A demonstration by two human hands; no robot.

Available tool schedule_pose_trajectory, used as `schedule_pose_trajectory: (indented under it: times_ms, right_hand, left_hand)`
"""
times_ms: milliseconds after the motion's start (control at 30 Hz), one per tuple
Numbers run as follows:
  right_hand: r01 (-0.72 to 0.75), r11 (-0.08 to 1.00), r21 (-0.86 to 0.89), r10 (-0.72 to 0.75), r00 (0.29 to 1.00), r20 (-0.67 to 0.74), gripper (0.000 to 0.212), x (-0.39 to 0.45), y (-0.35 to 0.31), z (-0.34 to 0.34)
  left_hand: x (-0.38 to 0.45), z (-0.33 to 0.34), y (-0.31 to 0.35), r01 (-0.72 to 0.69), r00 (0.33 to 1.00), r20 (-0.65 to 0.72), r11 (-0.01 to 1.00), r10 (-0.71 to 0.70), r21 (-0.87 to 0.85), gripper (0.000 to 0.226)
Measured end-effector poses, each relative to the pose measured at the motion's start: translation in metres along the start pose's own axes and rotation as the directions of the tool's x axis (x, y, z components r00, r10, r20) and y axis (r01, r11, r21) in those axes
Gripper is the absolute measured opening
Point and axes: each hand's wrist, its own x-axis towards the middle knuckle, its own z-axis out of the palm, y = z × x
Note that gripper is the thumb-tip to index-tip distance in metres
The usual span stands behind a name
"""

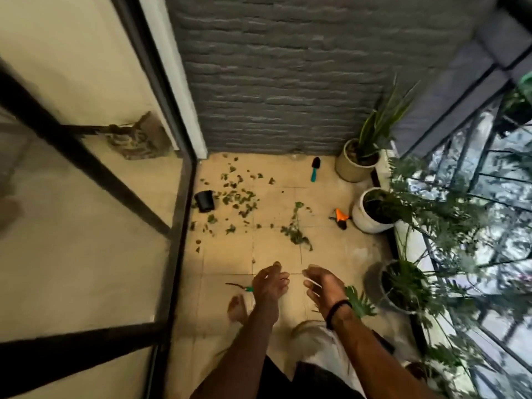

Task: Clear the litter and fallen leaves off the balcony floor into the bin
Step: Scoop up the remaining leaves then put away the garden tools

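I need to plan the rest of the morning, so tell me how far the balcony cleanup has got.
Nothing looks cleared yet. Both hands, left hand and right hand, hover with loosely curled fingers; whether they hold anything is unclear. Left: scattered leaves, a leafy sprig, a tipped black pot. No bin in view.

Beige tiled floor (276, 254) carries scattered leaves (239, 198), a tipped black pot (205, 200) (mouth sideways), three planters.

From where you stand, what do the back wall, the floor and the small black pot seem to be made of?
The back wall looks like grey brick or stone cladding, matt, with rough horizontal courses. The floor seems to be beige ceramic tile, with visible grout lines and a slight sheen. The small black pot, lying tipped over, is probably thin plastic: smooth and dark, though blur leaves this open.
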Motion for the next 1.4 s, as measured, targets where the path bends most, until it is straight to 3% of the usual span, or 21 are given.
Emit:
schedule_pose_trajectory:
  times_ms: [200,333,433,567,633,733,833,867,967,1033,1133,1200,1300,1333,1367,1400]
  right_hand:
    - [0.035,0.999,-0.040,-0.037,0.998,-0.041,0.024,0.076,-0.072,0.036]
    - [0.025,0.989,-0.148,-0.037,0.996,-0.077,0.041,0.165,-0.102,0.044]
    - [-0.018,0.965,-0.262,0.007,0.999,-0.045,0.034,0.279,-0.094,0.045]
    - [-0.118,0.893,-0.434,0.104,0.993,-0.056,0.044,0.457,-0.053,0.027]
    - [-0.153,0.833,-0.531,0.118,0.988,-0.099,0.054,0.556,-0.018,0.017]
    - [-0.142,0.555,-0.820,0.067,0.990,-0.126,0.105,0.674,0.031,-0.006]
    - [-0.105,0.329,-0.938,0.010,0.994,-0.108,0.144,0.759,0.079,-0.041]
    - [-0.078,0.311,-0.947,-0.032,0.995,-0.092,0.146,0.776,0.089,-0.044]
    - [0.089,0.334,-0.938,-0.231,0.973,0.010,0.126,0.792,0.099,-0.006]
    - [0.251,0.293,-0.923,-0.292,0.942,0.164,0.125,0.807,0.107,0.032]
    - [0.416,0.296,-0.860,-0.369,0.880,0.299,0.112,0.833,0.123,0.099]
    - [0.519,0.254,-0.816,-0.362,0.834,0.417,0.102,0.847,0.120,0.136]
    - [0.624,0.294,-0.724,-0.299,0.779,0.551,0.108,0.864,0.078,0.136]
    - [0.637,0.291,-0.714,-0.365,0.763,0.533,0.100,0.868,0.060,0.124]
    - [0.648,0.263,-0.715,-0.506,0.723,0.469,0.086,0.873,0.041,0.108]
    - [0.643,0.200,-0.739,-0.672,0.639,0.375,0.072,0.883,0.028,0.087]
  left_hand:
    - [0.081,0.045,0.077,0.155,0.983,0.074,0.972,-0.170,0.176,0.013]
    - [0.177,0.047,0.107,0.266,0.963,-0.031,0.932,-0.267,0.247,0.026]
    - [0.288,0.028,0.099,0.307,0.951,-0.137,0.898,-0.277,0.317,0.027]
    - [0.444,-0.016,0.031,0.331,0.942,-0.209,0.829,-0.263,0.450,0.021]
    - [0.532,-0.042,-0.018,0.343,0.938,-0.168,0.757,-0.302,0.556,0.018]
    - [0.650,-0.077,-0.089,0.300,0.916,-0.067,0.566,-0.395,0.768,0.018]
    - [0.728,-0.088,-0.122,0.178,0.907,-0.020,0.341,-0.421,0.923,0.034]
    - [0.751,-0.087,-0.125,0.162,0.886,-0.005,0.300,-0.463,0.940,0.044]
    - [0.797,-0.070,-0.113,0.137,0.778,0.039,0.230,-0.627,0.963,0.056]
    - [0.825,-0.045,-0.094,0.112,0.750,0.109,0.287,-0.653,0.951,0.052]
    - [0.861,-0.001,-0.066,0.072,0.851,0.217,0.517,-0.478,0.853,0.048]
    - [0.874,0.022,-0.042,-0.079,0.900,0.302,0.561,-0.316,0.824,0.041]
    - [0.879,0.031,-0.006,-0.428,0.888,0.458,0.421,0.034,0.800,0.030]
    - [0.877,0.027,0.004,-0.526,0.850,0.481,0.332,0.213,0.783,0.033]
    - [0.876,0.020,0.012,-0.599,0.770,0.478,0.220,0.423,0.770,0.035]
    - [0.875,0.008,0.015,-0.629,0.658,0.443,0.121,0.609,0.768,0.035]
